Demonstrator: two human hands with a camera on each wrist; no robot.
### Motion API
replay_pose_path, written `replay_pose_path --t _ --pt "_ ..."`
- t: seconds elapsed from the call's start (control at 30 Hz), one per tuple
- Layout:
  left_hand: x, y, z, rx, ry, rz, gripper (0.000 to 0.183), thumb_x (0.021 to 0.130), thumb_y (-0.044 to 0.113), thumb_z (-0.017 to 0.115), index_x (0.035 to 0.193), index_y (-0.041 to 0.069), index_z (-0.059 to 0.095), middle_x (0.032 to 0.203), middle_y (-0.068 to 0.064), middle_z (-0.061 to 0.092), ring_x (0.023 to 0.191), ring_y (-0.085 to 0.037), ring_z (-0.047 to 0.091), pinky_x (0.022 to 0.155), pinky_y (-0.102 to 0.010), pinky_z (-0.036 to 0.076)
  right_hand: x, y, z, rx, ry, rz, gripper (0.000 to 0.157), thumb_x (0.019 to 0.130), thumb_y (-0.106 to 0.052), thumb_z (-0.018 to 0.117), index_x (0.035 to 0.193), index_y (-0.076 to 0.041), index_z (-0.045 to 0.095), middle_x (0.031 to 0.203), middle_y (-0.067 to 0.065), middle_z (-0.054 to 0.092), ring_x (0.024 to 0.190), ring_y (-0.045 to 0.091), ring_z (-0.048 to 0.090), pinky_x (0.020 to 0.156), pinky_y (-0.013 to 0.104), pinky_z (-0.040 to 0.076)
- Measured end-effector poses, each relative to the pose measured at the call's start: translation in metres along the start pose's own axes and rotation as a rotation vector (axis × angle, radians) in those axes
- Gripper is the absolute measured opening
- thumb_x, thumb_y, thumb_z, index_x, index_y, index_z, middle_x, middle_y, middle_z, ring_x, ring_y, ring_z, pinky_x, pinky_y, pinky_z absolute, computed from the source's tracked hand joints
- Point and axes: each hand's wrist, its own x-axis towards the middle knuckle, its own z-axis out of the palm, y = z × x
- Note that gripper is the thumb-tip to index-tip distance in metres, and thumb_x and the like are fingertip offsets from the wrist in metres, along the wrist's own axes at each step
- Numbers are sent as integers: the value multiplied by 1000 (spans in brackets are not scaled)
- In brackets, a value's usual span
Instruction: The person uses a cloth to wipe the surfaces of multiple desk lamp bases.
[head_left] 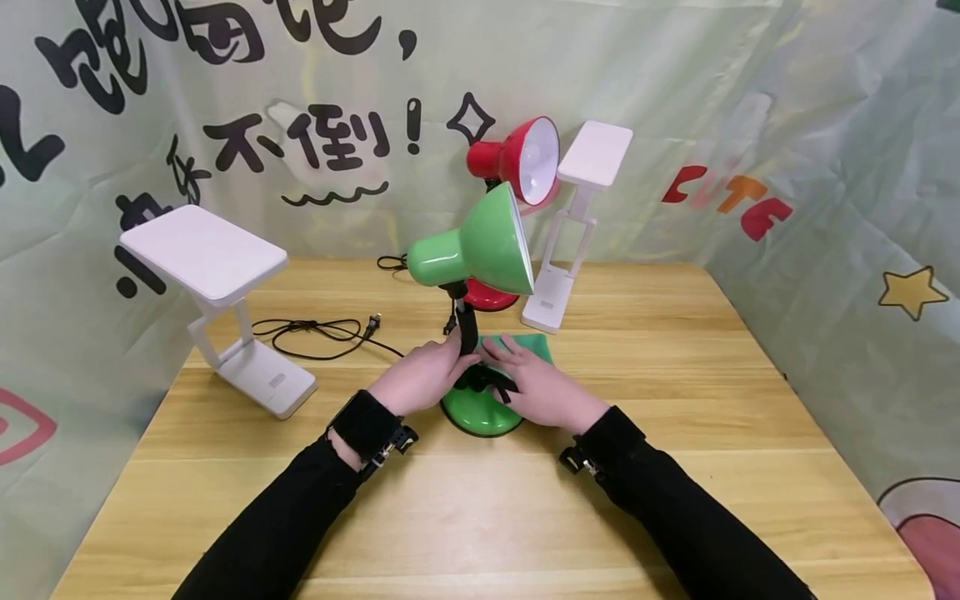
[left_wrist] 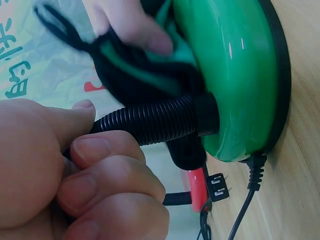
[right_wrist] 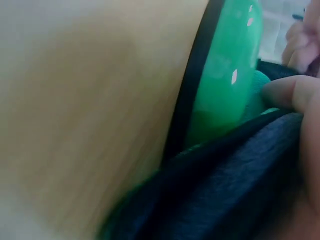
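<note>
Lamp, green and upright, stands on its round base near the middle of the table in the head view. The left hand grips it below the shade, probably to steady it, while the right hand lies over a green-and-black cloth at the base, its fingers stretched out rather than clenched. A red lamp and a white lamp stand behind; another white lamp sits to the left, perhaps set apart to leave working space. A black cable lies loosely coiled beside it. Pale wood grain runs across the table, and a lettered cloth backdrop hangs behind and at the sides.

In the left wrist view, the left fingers wrap round the ribbed neck, a likely spot for keeping the base from sliding.

In the right wrist view, a fingertip presses the cloth near the green base; the table is blurred, and the other fingers cannot be made out.
</note>
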Motion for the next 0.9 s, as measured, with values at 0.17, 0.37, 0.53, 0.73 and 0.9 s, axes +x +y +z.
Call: replay_pose_path --t 0.17,0.37,0.53,0.73,0.9 --pt "2 -1 1 -4 -11 -19 59 107 37 39 151 1 25 63 1 55 56 -13 59 57 -30 48 -30 -16 -3 -146 -14 -109 54 98 -29 55 149 -17 42 159 5 36 151 35 23 119 54 26" --pt "2 -2 2 -10 -15 -43 56 106 39 39 147 1 31 62 4 51 55 -11 55 57 -29 45 -59 -34 -4 -188 -55 -154 55 94 -26 56 148 -17 45 157 3 39 151 32 26 120 52 27" --pt "2 0 2 -4 -9 -43 56 106 39 39 146 0 32 62 2 53 55 -13 56 57 -30 47 -67 -44 0 -174 -96 -204 56 95 -28 56 149 -21 42 158 -1 38 152 27 25 122 48 25" --pt "3 1 2 -24 -32 -67 53 106 41 38 143 3 35 68 0 59 65 -17 64 64 -34 51 -49 -65 16 -249 -115 -272 60 94 -29 54 151 -22 39 160 -4 33 154 23 21 123 46 21" --pt "3 0 2 -41 -44 -81 55 106 43 37 145 4 33 71 -2 61 73 -20 68 68 -35 52 -29 -82 29 -375 -99 -276 60 94 -37 52 150 -18 41 158 -1 39 153 21 23 123 44 23"
